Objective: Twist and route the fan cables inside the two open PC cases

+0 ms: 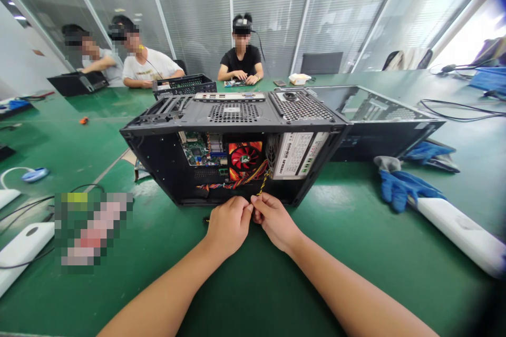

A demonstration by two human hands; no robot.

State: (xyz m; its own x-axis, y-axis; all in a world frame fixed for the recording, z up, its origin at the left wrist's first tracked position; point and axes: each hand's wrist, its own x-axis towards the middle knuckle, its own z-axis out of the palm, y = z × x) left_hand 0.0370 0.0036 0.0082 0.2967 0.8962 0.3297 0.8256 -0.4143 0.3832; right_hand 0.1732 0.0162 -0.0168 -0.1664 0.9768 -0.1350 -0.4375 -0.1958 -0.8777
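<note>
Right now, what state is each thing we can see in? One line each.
Computer case: standing on end, near side open.
Red fan: mounted inside.
Power supply: mounted inside.
Multicoloured wires: bunched inside.
Yellow-and-black cable: twisted, reaching the hands.
Left hand: fingers curled shut.
Right hand: pinching the cable.
Nearer blue glove: unworn.
Case at right: open on top.

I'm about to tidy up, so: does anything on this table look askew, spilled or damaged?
No spill or plain damage shows. The computer case looks tipped: its vented rear face points up, perhaps deliberately, with one side open. A twisted yellow-and-black cable runs down to the right hand.
</note>
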